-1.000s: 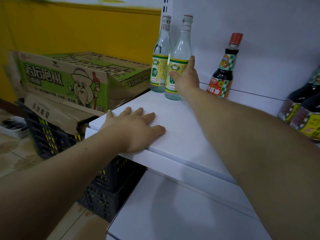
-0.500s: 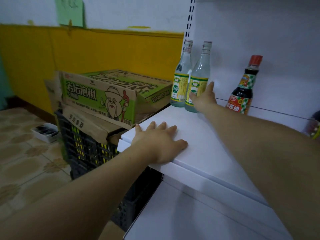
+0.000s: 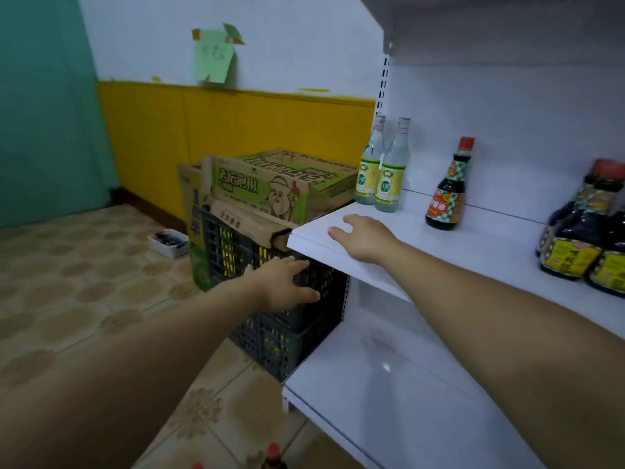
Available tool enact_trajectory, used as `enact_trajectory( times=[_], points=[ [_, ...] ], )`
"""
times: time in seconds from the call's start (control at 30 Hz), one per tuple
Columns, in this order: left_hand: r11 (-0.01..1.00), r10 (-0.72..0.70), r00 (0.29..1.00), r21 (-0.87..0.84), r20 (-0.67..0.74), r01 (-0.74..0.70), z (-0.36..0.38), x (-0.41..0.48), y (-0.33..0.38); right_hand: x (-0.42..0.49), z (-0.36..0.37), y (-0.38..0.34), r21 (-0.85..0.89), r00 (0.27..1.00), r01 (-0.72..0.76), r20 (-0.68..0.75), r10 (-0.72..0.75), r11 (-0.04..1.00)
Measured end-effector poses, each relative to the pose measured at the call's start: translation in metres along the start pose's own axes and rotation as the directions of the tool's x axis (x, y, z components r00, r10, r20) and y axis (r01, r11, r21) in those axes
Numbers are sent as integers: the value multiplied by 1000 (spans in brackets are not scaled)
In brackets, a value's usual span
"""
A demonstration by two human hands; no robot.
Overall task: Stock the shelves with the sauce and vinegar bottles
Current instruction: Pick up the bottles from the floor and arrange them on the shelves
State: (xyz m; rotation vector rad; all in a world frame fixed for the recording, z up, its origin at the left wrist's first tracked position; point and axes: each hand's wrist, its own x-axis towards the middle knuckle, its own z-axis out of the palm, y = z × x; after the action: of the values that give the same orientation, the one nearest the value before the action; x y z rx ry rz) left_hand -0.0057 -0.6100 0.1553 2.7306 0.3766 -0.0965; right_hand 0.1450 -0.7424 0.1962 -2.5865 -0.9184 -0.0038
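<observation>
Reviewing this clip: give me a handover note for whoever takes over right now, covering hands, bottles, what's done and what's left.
Left hand: open, holding nothing, in front of the black plastic crate.
Right hand: open, resting on the white metal shelf near its front edge.
Done: two clear glass vinegar bottles with green-yellow labels stand at the shelf's back left; a dark red-capped sauce bottle further right; dark yellow-labelled bottles at the right edge.
Left: red-capped bottles show at the frame's bottom edge, probably still to shelve.
</observation>
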Motion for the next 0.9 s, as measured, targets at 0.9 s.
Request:
enact_trajectory(
  times=[0.9],
  points=[
    [608, -657, 707, -369, 261, 702, 236, -366, -229, -253, 334, -213, 147, 589, 418, 708, -390, 897]
  ],
)
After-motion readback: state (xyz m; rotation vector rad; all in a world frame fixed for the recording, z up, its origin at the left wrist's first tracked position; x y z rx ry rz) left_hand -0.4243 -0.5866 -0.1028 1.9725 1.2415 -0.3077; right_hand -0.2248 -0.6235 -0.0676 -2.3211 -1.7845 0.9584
